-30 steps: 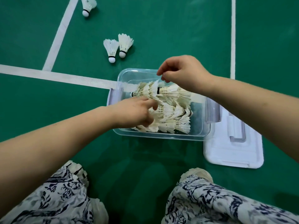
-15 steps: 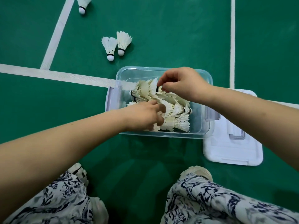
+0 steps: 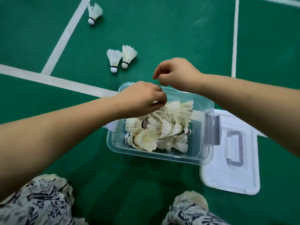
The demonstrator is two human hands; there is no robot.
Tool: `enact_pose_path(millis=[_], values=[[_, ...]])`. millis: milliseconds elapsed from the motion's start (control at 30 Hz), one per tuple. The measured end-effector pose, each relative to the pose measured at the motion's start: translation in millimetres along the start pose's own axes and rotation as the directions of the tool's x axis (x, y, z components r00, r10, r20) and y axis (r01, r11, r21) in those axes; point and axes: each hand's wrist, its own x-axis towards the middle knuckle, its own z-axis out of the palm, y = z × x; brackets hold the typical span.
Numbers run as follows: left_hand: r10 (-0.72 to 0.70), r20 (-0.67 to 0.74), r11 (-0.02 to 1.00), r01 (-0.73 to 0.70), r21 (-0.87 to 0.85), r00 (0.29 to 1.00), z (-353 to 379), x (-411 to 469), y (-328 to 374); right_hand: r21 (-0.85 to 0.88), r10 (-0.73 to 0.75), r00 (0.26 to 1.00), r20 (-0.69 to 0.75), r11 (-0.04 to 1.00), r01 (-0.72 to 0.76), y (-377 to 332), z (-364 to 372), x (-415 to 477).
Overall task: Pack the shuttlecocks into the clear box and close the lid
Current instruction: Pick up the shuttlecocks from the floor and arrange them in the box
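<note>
The clear box (image 3: 162, 155) stands open on the green floor and holds a pile of several white feather shuttlecocks (image 3: 164, 129). Its white lid (image 3: 227, 177) lies flat to the right, partly under the box's edge. My left hand (image 3: 141, 98) hovers over the box's far left corner with its fingers bent down, the tips at the feathers of the topmost shuttlecock. My right hand (image 3: 177, 73) is above the box's far rim, fingers loosely curled and empty. Two shuttlecocks (image 3: 121, 59) lie side by side on the floor just beyond the box. A third shuttlecock (image 3: 94, 13) lies farther away.
White court lines (image 3: 56, 82) cross the floor to the left and behind the box. My knees in patterned trousers (image 3: 37, 202) and my shoes fill the bottom of the view. The grey latch (image 3: 211, 129) sticks out of the box's right side.
Both hands have lifted out of the box and moved toward its far edge. The right hand let go of the shuttlecock it was placing. The view shifted, so the box sits lower.
</note>
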Motion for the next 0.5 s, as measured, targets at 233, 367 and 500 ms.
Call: enact_pose_path(millis=[233,367,500], values=[[-0.110,-0.180,0.990,0.124,0.067,0.978,2.4,33.1,-33.9,-0.071,-0.015,0.997,-0.071,0.997,0.010,-12.8,-8.3,64.7],[-0.259,-0.141,0.957,0.274,0.097,0.955,4.6,36.9,-60.7,-0.114,-0.021,0.997,-0.073,0.993,0.013,-13.2,-11.3,94.6],[-0.454,-0.110,0.883,0.463,0.074,0.884,11.3,30.4,-72.5,-0.166,0.056,0.998,0.016,0.985,-0.052,-8.9,3.9,124.7]])
